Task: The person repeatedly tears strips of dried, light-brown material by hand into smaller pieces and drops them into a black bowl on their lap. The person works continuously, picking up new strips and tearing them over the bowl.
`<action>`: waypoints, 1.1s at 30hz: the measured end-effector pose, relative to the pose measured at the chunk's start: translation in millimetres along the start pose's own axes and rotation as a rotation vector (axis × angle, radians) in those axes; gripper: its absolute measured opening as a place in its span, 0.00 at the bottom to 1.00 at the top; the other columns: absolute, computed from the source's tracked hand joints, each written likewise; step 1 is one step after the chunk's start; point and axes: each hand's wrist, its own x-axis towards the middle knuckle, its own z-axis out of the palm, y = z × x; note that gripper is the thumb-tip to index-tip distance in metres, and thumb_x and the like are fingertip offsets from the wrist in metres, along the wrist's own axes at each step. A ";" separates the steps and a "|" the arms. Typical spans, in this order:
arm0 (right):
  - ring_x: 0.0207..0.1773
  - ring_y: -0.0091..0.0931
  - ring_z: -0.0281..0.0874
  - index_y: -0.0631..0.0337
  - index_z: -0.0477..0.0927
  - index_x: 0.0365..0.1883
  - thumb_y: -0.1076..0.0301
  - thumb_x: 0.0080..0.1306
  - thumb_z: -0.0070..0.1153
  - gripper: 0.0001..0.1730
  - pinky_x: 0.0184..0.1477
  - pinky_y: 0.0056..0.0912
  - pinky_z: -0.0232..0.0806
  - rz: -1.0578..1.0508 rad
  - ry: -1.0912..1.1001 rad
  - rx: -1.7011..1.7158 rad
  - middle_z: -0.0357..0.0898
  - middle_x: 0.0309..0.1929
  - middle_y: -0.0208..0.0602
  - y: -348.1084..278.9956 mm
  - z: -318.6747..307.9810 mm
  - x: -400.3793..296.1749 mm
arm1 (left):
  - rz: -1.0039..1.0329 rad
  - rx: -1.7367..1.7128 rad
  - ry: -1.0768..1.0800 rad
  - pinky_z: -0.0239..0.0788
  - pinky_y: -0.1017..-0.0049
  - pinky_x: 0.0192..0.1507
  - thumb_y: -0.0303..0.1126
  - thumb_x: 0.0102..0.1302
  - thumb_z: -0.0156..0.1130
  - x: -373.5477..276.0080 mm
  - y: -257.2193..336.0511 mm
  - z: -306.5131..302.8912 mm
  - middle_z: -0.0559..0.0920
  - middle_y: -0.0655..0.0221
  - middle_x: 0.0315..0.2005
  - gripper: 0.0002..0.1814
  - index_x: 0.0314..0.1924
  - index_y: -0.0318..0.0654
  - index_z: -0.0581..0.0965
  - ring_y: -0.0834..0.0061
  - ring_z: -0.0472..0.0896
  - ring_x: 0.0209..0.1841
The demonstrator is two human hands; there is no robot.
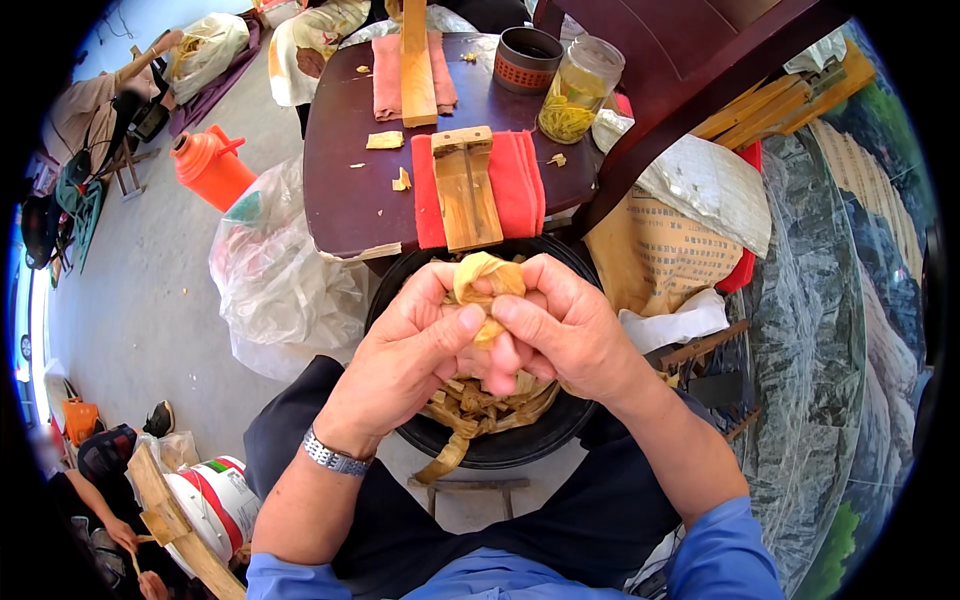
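Between both hands is a looped, yellowish strip of dried plant material (486, 270), bent into a ring at its top. My left hand (424, 330) pinches it with thumb and fingers from the left. From the right, my right hand (562, 322) pinches the same strip, the two thumbs nearly touching. The lower part of the strip is partly hidden by the fingers. Right below them stands a black tub (480, 454) holding many similar strips (491, 409), one hanging over its near rim. The tub sits between my knees.
Ahead is a dark wooden chair (337, 165) bearing a wooden block tool (466, 191) on a red cloth (525, 187), a cup (527, 60) and a glass jar (581, 90). An orange thermos (210, 169) and plastic bag (289, 277) stand left. Other people work at left.
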 end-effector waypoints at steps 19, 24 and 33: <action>0.30 0.44 0.82 0.61 0.70 0.43 0.64 0.68 0.62 0.14 0.30 0.43 0.74 -0.624 0.073 -1.243 0.80 0.29 0.45 21.4 4.2 2.5 | 0.057 0.378 0.239 0.66 0.86 0.32 0.23 0.73 0.52 1.1 -10.6 -13.3 0.75 0.77 0.35 0.07 0.49 0.38 0.72 0.90 0.72 0.32; 0.31 0.43 0.81 0.61 0.73 0.39 0.63 0.70 0.61 0.12 0.30 0.40 0.72 -0.500 0.039 -1.204 0.80 0.30 0.45 16.3 -2.6 0.4 | -0.017 0.438 0.184 0.69 0.84 0.36 0.29 0.76 0.55 0.1 0.2 -12.3 0.76 0.77 0.36 0.10 0.54 0.37 0.72 0.90 0.72 0.33; 0.28 0.15 0.68 0.59 0.79 0.39 0.54 0.79 0.50 0.18 0.30 0.20 0.64 0.320 -0.328 -0.387 0.73 0.27 0.23 -7.4 -26.1 -2.6 | -0.030 0.937 -0.005 0.68 0.79 0.32 0.40 0.75 0.62 -18.1 3.4 -16.6 0.78 0.74 0.26 0.14 0.43 0.33 0.77 0.86 0.73 0.30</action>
